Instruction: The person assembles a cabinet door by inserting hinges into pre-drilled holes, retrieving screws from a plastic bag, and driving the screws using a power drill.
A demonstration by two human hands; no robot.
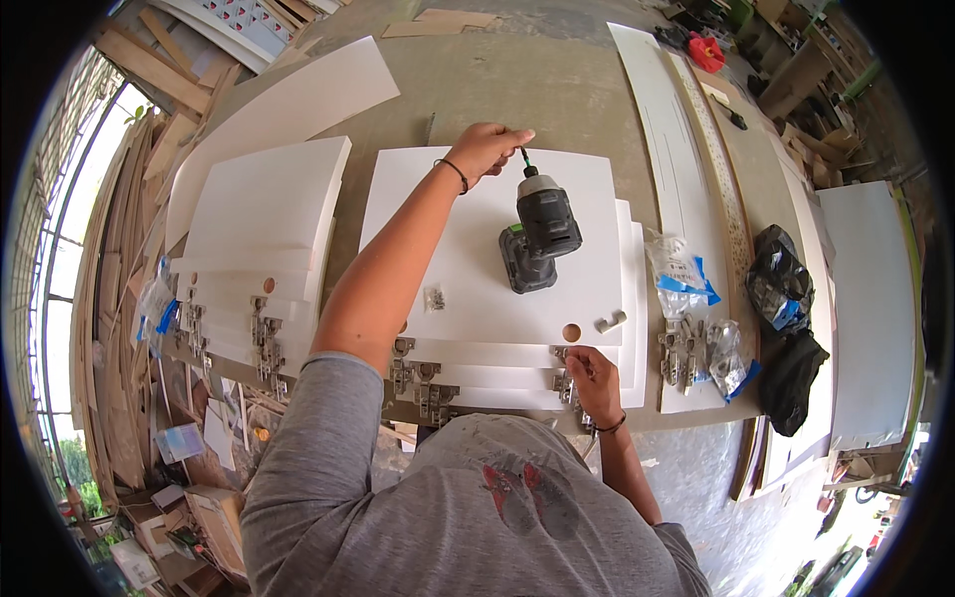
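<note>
A black and grey cordless drill driver (547,221) stands on its battery base on the top white panel (463,219) of a stack. My left hand (487,151) reaches across the panel, its thumb and fingers pinched round the driver's bit (525,157). Along the near edge, my right hand (595,383) has curled fingers beside a metal cabinet hinge (561,354); whatever its fingertips hold is hidden. A round hole (571,331) is bored just above that hinge. Small screws (435,298) lie in a little heap, and a loose metal piece (612,321) rests near the right edge.
More hinges (426,373) line the stack's near left edge. Another white panel stack (254,214) with hinges is at left. Clear bags (678,269), loose hinges (679,353) and black plastic bags (783,279) lie at right. Long white boards (662,129) stretch away; timber (124,249) leans at far left.
</note>
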